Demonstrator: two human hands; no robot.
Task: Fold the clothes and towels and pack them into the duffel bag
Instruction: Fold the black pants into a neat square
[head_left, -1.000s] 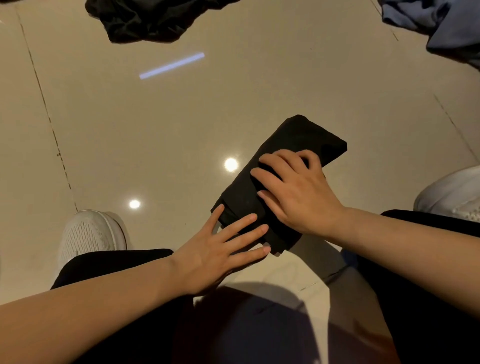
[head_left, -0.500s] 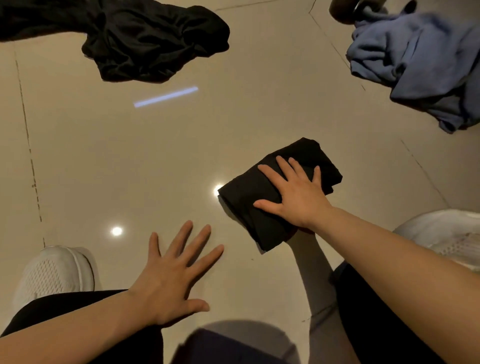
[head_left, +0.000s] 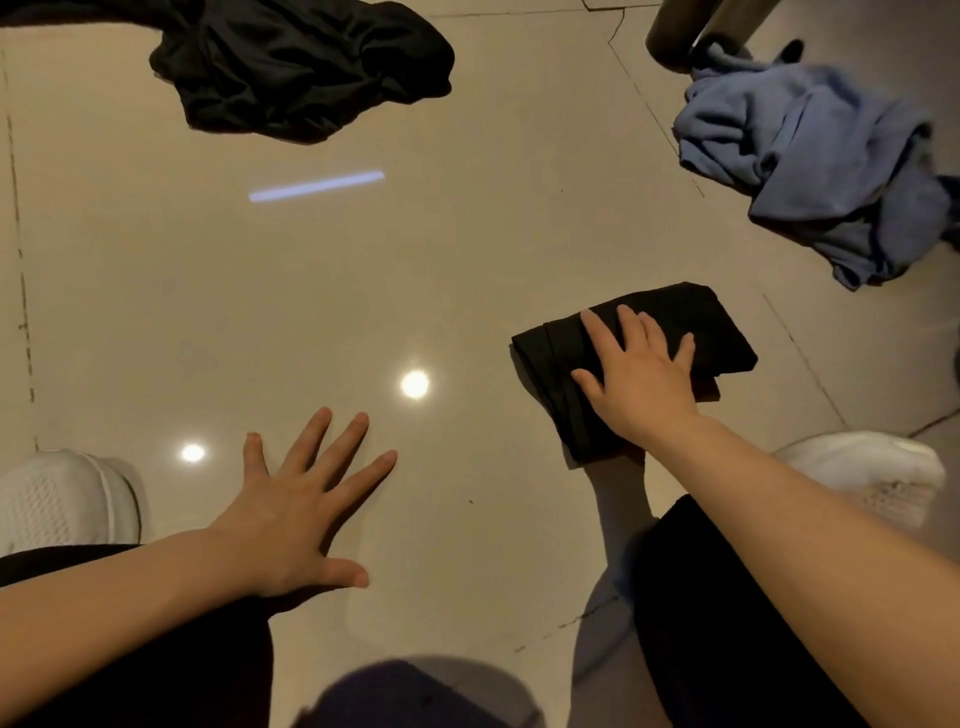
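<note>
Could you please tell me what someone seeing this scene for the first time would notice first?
The right hand lies flat on a folded black garment on the glossy floor, right of centre. The left hand is spread open, low and left of centre, holding nothing. Two unfolded heaps wait at the far edge: a black pile at top left and a blue pile at top right.

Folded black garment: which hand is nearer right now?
Right. The right hand rests flat on the folded black garment, fingers straight. The left hand is spread over bare floor, well off to the garment's left, not touching it.
</note>
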